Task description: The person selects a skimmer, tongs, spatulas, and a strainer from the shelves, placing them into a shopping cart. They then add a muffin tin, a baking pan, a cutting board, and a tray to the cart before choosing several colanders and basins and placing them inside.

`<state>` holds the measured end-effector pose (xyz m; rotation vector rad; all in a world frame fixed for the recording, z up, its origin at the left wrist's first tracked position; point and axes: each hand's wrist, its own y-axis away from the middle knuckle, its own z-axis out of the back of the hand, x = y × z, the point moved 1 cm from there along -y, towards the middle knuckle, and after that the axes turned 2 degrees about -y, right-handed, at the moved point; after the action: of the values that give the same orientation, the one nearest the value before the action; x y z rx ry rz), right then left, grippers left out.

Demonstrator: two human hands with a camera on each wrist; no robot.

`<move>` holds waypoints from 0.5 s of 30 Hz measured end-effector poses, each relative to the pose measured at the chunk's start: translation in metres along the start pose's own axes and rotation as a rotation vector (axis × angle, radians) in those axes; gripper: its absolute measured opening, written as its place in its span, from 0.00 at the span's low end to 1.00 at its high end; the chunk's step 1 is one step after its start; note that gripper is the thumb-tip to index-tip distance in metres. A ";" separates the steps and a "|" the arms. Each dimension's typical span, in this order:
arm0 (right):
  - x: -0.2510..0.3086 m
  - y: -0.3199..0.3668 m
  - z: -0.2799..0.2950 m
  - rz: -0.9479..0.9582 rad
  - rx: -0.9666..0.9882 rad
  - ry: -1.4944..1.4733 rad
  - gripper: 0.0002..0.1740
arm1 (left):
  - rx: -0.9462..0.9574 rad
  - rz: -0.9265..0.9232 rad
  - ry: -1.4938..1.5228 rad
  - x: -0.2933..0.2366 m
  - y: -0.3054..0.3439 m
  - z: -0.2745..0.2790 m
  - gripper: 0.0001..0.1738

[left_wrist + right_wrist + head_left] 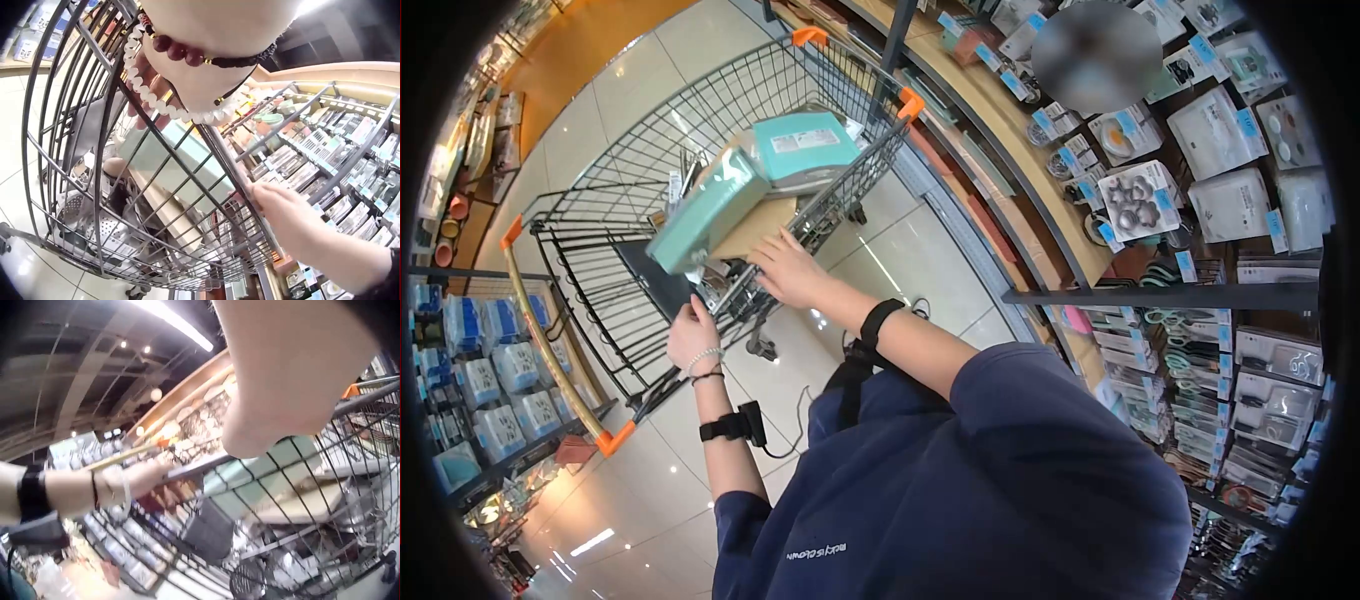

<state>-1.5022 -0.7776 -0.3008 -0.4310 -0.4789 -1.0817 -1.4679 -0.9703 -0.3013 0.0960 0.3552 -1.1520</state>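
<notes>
A wire shopping cart (590,215) stands in front of me, its side rim under both hands. My left hand (692,338) grips that rim near the handle end; in the left wrist view its fingers (147,94) show inside the mesh. Farther along, my right hand (788,268) rests over the rim with fingers spread, beside a tan flat piece (750,228). In the right wrist view its fingers are hidden. A pale green packaged box (708,208) leans in the cart, and a turquoise package (802,143) with a white label lies beyond it.
Shelves with hanging kitchen items, including a pack of metal cutters (1138,202), line the right. Blue and white packs (498,385) fill a rack at left. The cart's yellowish handle (535,325) has orange ends. Pale floor tiles (910,265) show beside the cart.
</notes>
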 end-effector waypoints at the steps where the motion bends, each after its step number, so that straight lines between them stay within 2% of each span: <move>1: 0.003 0.012 -0.001 0.100 -0.102 0.065 0.18 | 0.033 0.007 -0.021 0.002 -0.001 0.000 0.24; 2: 0.005 0.021 0.000 0.207 -0.207 0.131 0.25 | 0.047 0.022 -0.014 0.002 -0.002 -0.001 0.24; 3: 0.004 0.026 0.002 0.168 -0.068 0.147 0.36 | 0.072 0.038 -0.020 0.002 -0.004 0.000 0.23; 10: -0.020 0.049 0.023 0.175 0.075 0.270 0.34 | 0.029 0.077 -0.020 0.005 -0.007 -0.004 0.20; 12: -0.039 0.066 0.023 0.032 0.058 0.202 0.32 | 0.044 0.083 0.002 0.008 -0.008 -0.005 0.20; 15: -0.068 0.099 0.033 -0.066 0.089 0.259 0.30 | 0.062 0.109 -0.016 0.013 -0.013 -0.014 0.20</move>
<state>-1.4444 -0.6695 -0.3224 -0.1932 -0.3117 -1.1567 -1.4778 -0.9836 -0.3171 0.1584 0.2962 -1.0555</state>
